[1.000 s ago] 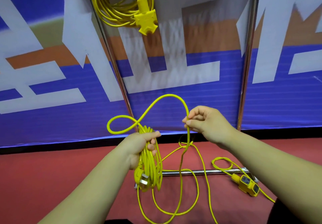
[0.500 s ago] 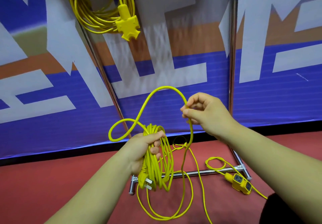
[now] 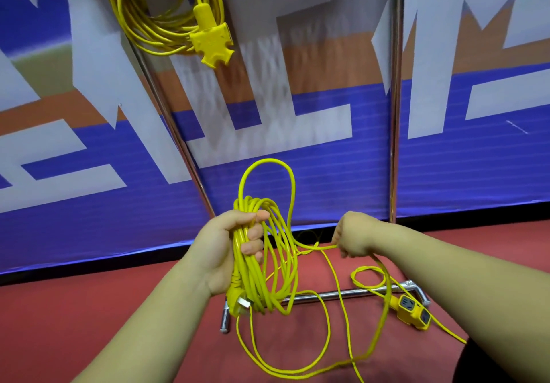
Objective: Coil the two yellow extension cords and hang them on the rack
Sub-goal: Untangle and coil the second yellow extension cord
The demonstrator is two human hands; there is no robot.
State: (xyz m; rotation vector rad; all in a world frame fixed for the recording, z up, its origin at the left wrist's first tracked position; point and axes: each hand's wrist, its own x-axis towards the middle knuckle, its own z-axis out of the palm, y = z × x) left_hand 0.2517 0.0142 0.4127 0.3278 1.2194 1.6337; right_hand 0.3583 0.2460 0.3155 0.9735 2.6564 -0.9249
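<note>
left hand (image 3: 229, 248): we grip the cord coil (image 3: 256, 287)
right hand (image 3: 354, 238): pinches its loose strand, just beside
other cord (image 3: 211, 43): hangs on the rack (image 3: 394, 114), top left
floor (image 3: 89, 308): slack loops, socket (image 3: 412, 312) by rack foot

The hung coil (image 3: 160, 37) is cut off by the top edge — what carries it is out of sight, as are the tops of the rack (image 3: 394, 114) uprights. The right hand (image 3: 355, 235) turns its fingers away, hiding how it holds the loose cord (image 3: 318, 247) — which runs off the bottom edge.
</note>
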